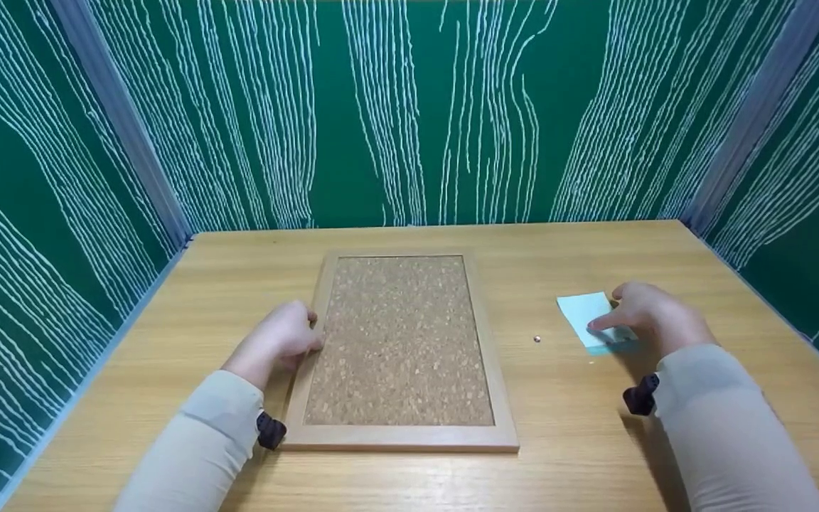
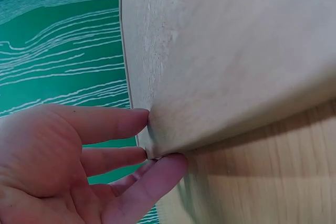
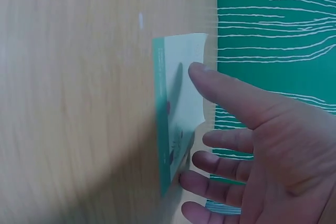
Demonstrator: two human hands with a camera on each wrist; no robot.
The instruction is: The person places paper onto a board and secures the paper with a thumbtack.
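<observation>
A wood-framed cork board (image 1: 402,341) lies face up on the table, left of the middle in the head view. My left hand (image 1: 283,336) is at its left edge, thumb and fingertips pinching the wooden frame (image 2: 236,77). To the right lies a pale blue sticky-note pad (image 1: 584,313), with a teal strip along its near edge and small printing. My right hand (image 1: 655,313) is spread above its right side, fingers relaxed. In the right wrist view the thumb (image 3: 226,90) overlaps the pad, and the other fingers are loosely bent beside it.
A tiny shiny round piece (image 1: 537,339) lies on the wooden table (image 1: 260,263) between board and pad. Green partitions (image 1: 452,107) with white wavy lines stand along the table's back and both sides. Small dark devices (image 1: 640,395) are worn at both wrists.
</observation>
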